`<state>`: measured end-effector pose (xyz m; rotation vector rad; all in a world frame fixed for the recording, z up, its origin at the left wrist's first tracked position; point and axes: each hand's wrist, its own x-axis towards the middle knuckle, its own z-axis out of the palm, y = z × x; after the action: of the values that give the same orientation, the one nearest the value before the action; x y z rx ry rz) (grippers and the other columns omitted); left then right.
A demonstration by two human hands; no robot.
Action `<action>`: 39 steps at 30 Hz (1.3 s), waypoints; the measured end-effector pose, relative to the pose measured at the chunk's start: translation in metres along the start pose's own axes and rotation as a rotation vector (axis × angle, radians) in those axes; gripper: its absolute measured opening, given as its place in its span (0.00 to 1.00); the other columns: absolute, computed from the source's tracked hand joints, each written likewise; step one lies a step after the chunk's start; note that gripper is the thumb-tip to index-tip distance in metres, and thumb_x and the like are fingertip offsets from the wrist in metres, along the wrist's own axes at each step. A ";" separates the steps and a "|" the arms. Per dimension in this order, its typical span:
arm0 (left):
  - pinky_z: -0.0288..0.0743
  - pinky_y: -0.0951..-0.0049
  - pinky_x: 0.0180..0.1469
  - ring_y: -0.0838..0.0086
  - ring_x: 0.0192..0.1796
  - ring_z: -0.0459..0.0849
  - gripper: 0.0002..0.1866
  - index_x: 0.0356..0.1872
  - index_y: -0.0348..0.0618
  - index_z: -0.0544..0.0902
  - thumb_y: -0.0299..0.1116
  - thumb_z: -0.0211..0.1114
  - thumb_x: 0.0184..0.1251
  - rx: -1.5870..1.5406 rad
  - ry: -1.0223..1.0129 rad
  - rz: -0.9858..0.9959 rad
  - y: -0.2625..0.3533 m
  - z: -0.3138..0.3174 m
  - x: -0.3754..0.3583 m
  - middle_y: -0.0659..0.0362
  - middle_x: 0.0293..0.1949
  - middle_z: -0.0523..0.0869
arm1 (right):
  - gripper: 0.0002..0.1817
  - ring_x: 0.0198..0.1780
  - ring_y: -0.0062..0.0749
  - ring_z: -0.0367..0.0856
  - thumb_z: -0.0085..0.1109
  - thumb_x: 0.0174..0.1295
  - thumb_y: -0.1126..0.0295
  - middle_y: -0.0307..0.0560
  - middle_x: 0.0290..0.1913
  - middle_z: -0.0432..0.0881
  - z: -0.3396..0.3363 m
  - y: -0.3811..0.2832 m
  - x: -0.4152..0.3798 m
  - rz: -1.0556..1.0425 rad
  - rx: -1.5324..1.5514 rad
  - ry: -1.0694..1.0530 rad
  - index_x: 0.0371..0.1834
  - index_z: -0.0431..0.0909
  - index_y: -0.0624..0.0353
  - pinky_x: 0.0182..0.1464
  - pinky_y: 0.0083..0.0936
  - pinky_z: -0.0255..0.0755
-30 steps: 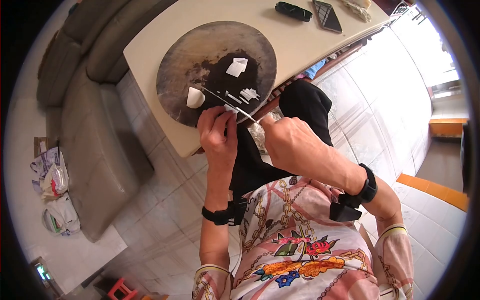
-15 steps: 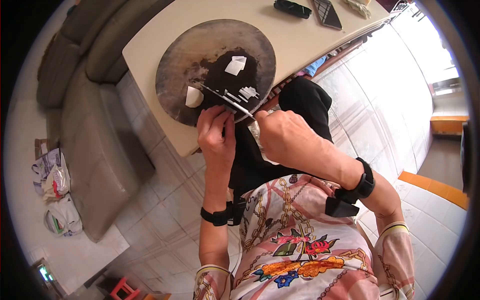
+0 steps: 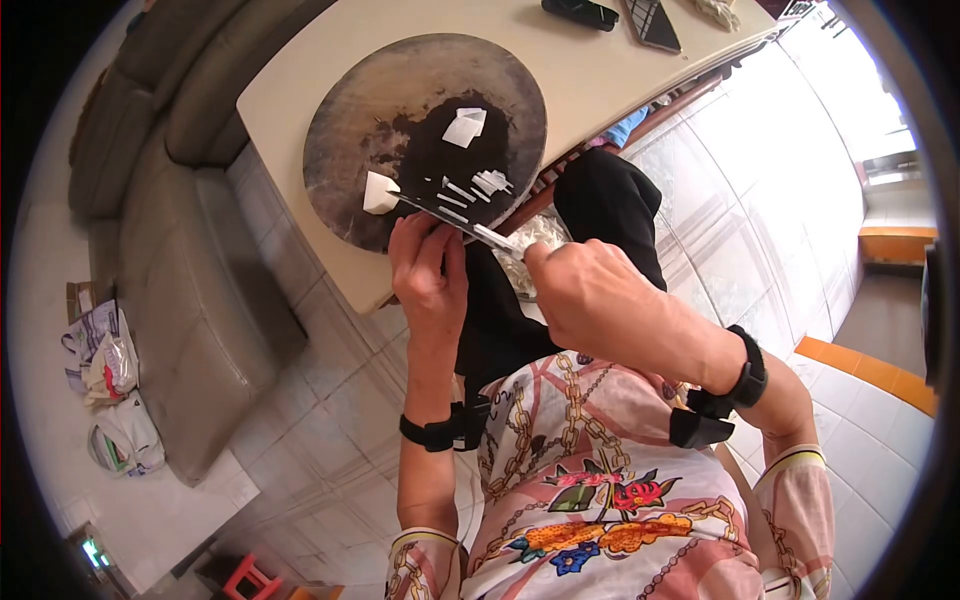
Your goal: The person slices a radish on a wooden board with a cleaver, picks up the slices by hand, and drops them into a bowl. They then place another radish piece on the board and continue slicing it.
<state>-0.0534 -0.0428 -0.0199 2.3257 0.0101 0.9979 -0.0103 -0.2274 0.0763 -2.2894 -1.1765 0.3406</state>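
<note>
My right hand [image 3: 590,285] is closed around the handle end of a knife [image 3: 425,207]. The narrow blade slants up and left over the near edge of a round wooden chopping board [image 3: 400,90]. Just below the blade, my left hand [image 3: 428,262] has its fingers bent and pressed together at the board's rim; whatever they hold is hidden. A white chunk of food [image 3: 381,192] sits left of the knife tip. Thin white strips [image 3: 490,183] lie beyond the blade, and flat white slices [image 3: 464,127] rest farther back on the wet dark patch.
The board stands on a cream table [image 3: 285,110]. Below the table edge, a container of white shreds [image 3: 540,233] is partly covered by my right hand. A phone [image 3: 653,25] and a black case [image 3: 580,14] lie at the back. A grey sofa [image 3: 215,320] stands left.
My right hand has moved slightly right and down with the knife. The blade now lies closer to my left fingers, its tip near the white chunk. More of the shreds shows.
</note>
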 end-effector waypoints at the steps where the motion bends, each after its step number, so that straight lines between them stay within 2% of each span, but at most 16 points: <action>1: 0.71 0.57 0.52 0.54 0.42 0.80 0.07 0.33 0.34 0.82 0.16 0.64 0.50 0.000 0.000 0.001 0.000 0.000 0.000 0.51 0.38 0.82 | 0.07 0.20 0.55 0.75 0.55 0.44 0.81 0.58 0.13 0.69 0.003 0.000 0.004 -0.030 0.007 0.035 0.24 0.67 0.69 0.23 0.42 0.67; 6: 0.72 0.58 0.52 0.56 0.41 0.80 0.08 0.33 0.34 0.82 0.17 0.66 0.50 -0.081 -0.021 -0.083 0.002 0.000 0.000 0.51 0.36 0.81 | 0.06 0.22 0.56 0.76 0.54 0.43 0.82 0.59 0.15 0.71 0.008 0.002 0.012 -0.009 -0.028 0.126 0.25 0.68 0.69 0.25 0.42 0.69; 9: 0.72 0.57 0.53 0.57 0.42 0.80 0.07 0.32 0.35 0.82 0.18 0.67 0.50 -0.029 -0.011 -0.045 0.000 0.001 -0.001 0.52 0.36 0.82 | 0.04 0.23 0.56 0.75 0.53 0.46 0.82 0.60 0.15 0.70 0.000 0.008 0.006 0.059 0.107 0.004 0.25 0.68 0.69 0.25 0.41 0.67; 16: 0.71 0.55 0.55 0.57 0.45 0.81 0.07 0.33 0.36 0.82 0.19 0.67 0.51 -0.026 -0.010 -0.035 0.000 0.001 -0.001 0.54 0.38 0.83 | 0.04 0.23 0.58 0.74 0.52 0.47 0.82 0.60 0.15 0.69 -0.009 0.007 -0.007 0.039 0.185 -0.003 0.23 0.67 0.70 0.25 0.42 0.65; 25: 0.71 0.55 0.53 0.55 0.43 0.81 0.06 0.33 0.35 0.82 0.18 0.65 0.51 -0.037 -0.035 -0.021 0.001 -0.001 0.003 0.52 0.37 0.82 | 0.05 0.24 0.61 0.75 0.53 0.46 0.81 0.62 0.15 0.71 -0.001 0.010 0.009 -0.010 0.082 -0.039 0.24 0.68 0.71 0.26 0.44 0.68; 27: 0.72 0.56 0.52 0.55 0.42 0.81 0.07 0.33 0.34 0.82 0.18 0.65 0.51 -0.053 -0.046 -0.044 0.001 -0.003 0.002 0.52 0.36 0.82 | 0.05 0.24 0.59 0.77 0.53 0.46 0.80 0.61 0.16 0.73 0.006 0.008 0.010 -0.017 0.032 0.035 0.25 0.69 0.70 0.26 0.42 0.70; 31: 0.72 0.58 0.51 0.55 0.41 0.80 0.07 0.32 0.33 0.82 0.17 0.65 0.50 -0.014 -0.038 -0.017 0.002 -0.005 0.003 0.51 0.36 0.82 | 0.06 0.24 0.56 0.79 0.54 0.45 0.80 0.60 0.16 0.73 0.003 0.001 0.000 0.011 -0.086 -0.007 0.26 0.69 0.71 0.25 0.41 0.71; 34: 0.72 0.60 0.53 0.56 0.43 0.81 0.08 0.34 0.34 0.82 0.18 0.66 0.50 -0.068 -0.056 -0.050 0.001 -0.002 0.002 0.52 0.38 0.83 | 0.07 0.22 0.55 0.78 0.54 0.45 0.80 0.60 0.15 0.73 0.003 0.008 -0.003 0.030 -0.038 0.025 0.28 0.70 0.72 0.23 0.41 0.70; 36: 0.72 0.63 0.55 0.59 0.47 0.82 0.11 0.36 0.34 0.83 0.19 0.69 0.49 -0.158 0.014 -0.223 0.003 -0.006 0.002 0.52 0.42 0.83 | 0.06 0.21 0.55 0.76 0.54 0.46 0.80 0.60 0.15 0.71 0.005 0.015 0.000 0.049 0.031 0.076 0.28 0.71 0.72 0.23 0.41 0.68; 37: 0.72 0.63 0.55 0.59 0.47 0.82 0.11 0.36 0.34 0.83 0.19 0.69 0.49 -0.152 0.016 -0.223 0.001 -0.009 0.001 0.52 0.42 0.83 | 0.04 0.20 0.57 0.73 0.52 0.49 0.81 0.61 0.15 0.69 0.004 0.014 -0.001 0.046 0.089 0.152 0.27 0.71 0.73 0.23 0.42 0.67; 39: 0.71 0.65 0.57 0.60 0.51 0.81 0.14 0.39 0.35 0.84 0.20 0.70 0.48 -0.232 0.074 -0.341 -0.005 -0.020 0.002 0.53 0.46 0.84 | 0.04 0.21 0.58 0.73 0.50 0.51 0.81 0.62 0.15 0.69 -0.003 0.012 -0.004 0.064 0.168 0.113 0.26 0.71 0.73 0.24 0.42 0.67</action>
<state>-0.0641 -0.0272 -0.0104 1.9902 0.2951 0.8611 -0.0029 -0.2371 0.0722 -2.1736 -0.9825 0.3175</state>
